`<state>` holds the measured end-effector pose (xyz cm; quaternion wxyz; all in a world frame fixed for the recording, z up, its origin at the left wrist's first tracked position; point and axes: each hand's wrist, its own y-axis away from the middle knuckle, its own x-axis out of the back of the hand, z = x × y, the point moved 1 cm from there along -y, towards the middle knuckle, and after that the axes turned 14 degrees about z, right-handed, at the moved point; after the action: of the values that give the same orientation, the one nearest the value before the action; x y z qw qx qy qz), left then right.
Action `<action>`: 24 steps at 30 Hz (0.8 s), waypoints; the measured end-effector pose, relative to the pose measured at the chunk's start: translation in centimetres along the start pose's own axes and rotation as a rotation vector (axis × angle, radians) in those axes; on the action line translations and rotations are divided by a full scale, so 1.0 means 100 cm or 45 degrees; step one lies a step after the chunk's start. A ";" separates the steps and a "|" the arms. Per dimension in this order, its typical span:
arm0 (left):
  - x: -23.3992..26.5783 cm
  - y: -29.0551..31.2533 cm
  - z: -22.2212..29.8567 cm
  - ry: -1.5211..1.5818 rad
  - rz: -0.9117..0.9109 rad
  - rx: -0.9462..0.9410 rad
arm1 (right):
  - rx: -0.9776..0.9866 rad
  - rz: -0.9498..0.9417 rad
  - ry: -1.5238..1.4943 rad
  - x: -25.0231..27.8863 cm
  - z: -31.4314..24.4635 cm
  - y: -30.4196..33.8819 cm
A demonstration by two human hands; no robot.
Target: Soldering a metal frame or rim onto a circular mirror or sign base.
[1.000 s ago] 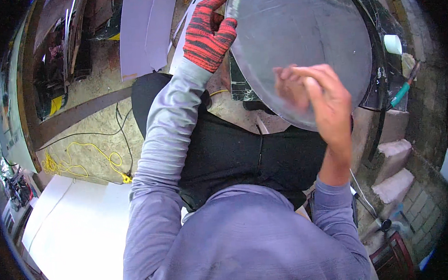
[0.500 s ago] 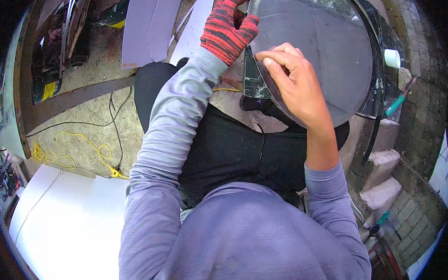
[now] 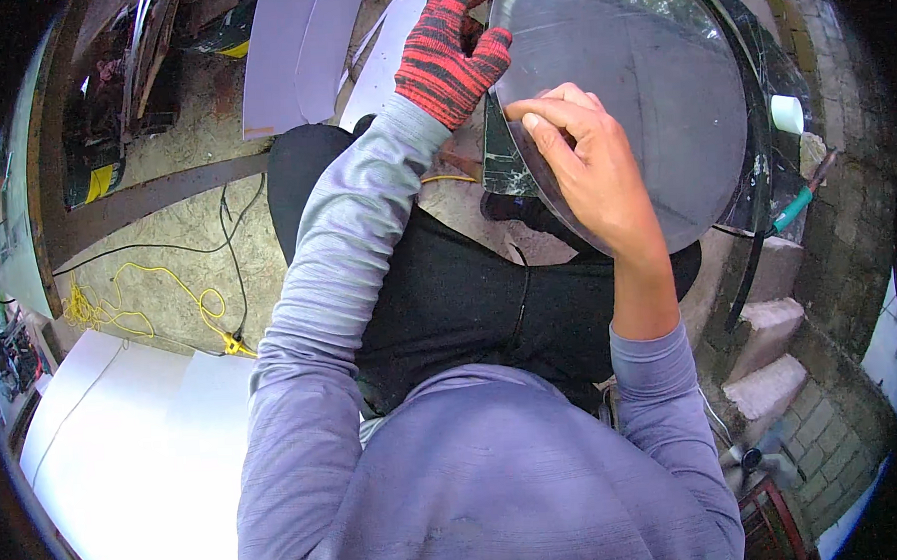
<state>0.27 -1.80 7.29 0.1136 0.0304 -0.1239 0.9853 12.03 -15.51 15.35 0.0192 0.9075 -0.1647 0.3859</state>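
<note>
A large round, dark see-through sheet [image 3: 663, 141], glossy like glass or plastic, leans over my lap at the upper right, reflecting trees. My left hand [image 3: 454, 55], in a red-and-black striped knit glove, grips its upper left rim between thumb and fingers. My bare right hand [image 3: 588, 159] is over the sheet, its thumb pressed to the curled forefinger right at the left rim. Whatever lies in that pinch is too small or hidden to make out. Under the sheet shows a black marble-patterned slab [image 3: 506, 162].
A white roll [image 3: 787, 115] and a teal-handled tool [image 3: 794, 208] sit right of the sheet, beside stone blocks [image 3: 763, 386]. Yellow cord [image 3: 204, 301] and black cable [image 3: 228, 225] lie on the left floor. White panels [image 3: 125, 444] lie at the lower left.
Both hands and the sheet's left rim have shifted slightly left. My grips look the same. The teal part of an object at the lower right no longer shows; that area is blurred.
</note>
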 end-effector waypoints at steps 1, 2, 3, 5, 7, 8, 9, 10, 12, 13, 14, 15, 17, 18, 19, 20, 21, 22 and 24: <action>0.000 0.000 0.001 -0.017 -0.007 0.005 | 0.004 0.004 0.002 0.000 0.000 0.000; 0.001 0.000 0.001 -0.034 -0.013 0.009 | 0.008 0.008 0.004 0.000 0.000 0.000; 0.001 0.000 0.002 -0.050 -0.018 0.014 | 0.002 0.007 -0.007 0.000 0.001 0.000; 0.001 -0.001 0.002 -0.039 -0.030 0.027 | -0.010 -0.001 -0.028 0.000 0.001 0.000; 0.001 0.000 0.001 0.004 -0.036 0.049 | 0.018 0.048 -0.058 -0.002 0.002 0.000; 0.001 0.000 -0.001 0.040 -0.038 0.061 | 0.021 0.068 -0.070 -0.003 0.002 0.000; 0.000 0.000 -0.002 0.076 -0.041 0.074 | 0.028 0.066 -0.075 -0.003 0.002 0.000; -0.001 0.000 -0.004 0.058 -0.024 0.044 | 0.022 0.060 -0.078 -0.003 0.002 0.000; -0.003 0.000 -0.007 0.023 0.007 -0.016 | 0.001 0.038 -0.081 -0.002 0.002 0.001; -0.004 0.000 -0.009 0.012 -0.004 0.002 | -0.012 0.023 -0.082 -0.002 0.002 0.001; -0.005 0.000 -0.011 0.036 0.000 0.015 | -0.026 0.009 -0.082 -0.001 0.002 0.001; -0.006 0.001 -0.013 0.059 0.003 0.027 | -0.020 0.008 -0.076 -0.001 0.002 0.001; -0.007 0.001 -0.015 0.084 0.023 0.008 | -0.008 0.008 -0.065 -0.002 0.002 0.001; -0.008 0.001 -0.015 0.085 0.041 -0.022 | -0.014 0.019 -0.079 -0.002 0.002 0.001; -0.008 0.001 -0.015 0.086 0.059 -0.052 | -0.019 0.031 -0.094 -0.002 0.002 0.000; -0.008 0.002 -0.015 0.068 0.041 -0.011 | -0.039 0.038 -0.113 -0.003 0.002 0.001; -0.007 0.002 -0.015 0.049 0.022 0.031 | -0.032 0.031 -0.099 -0.002 0.002 0.001; -0.006 0.002 -0.014 0.030 0.003 0.072 | -0.038 0.021 -0.090 -0.001 0.002 0.001; -0.006 0.001 -0.012 0.053 0.003 0.098 | -0.037 0.019 -0.087 -0.001 0.002 0.001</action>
<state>0.76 -1.73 6.07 0.1136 0.0143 -0.0834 0.9899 12.11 -15.57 15.18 0.0239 0.9186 -0.1775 0.3523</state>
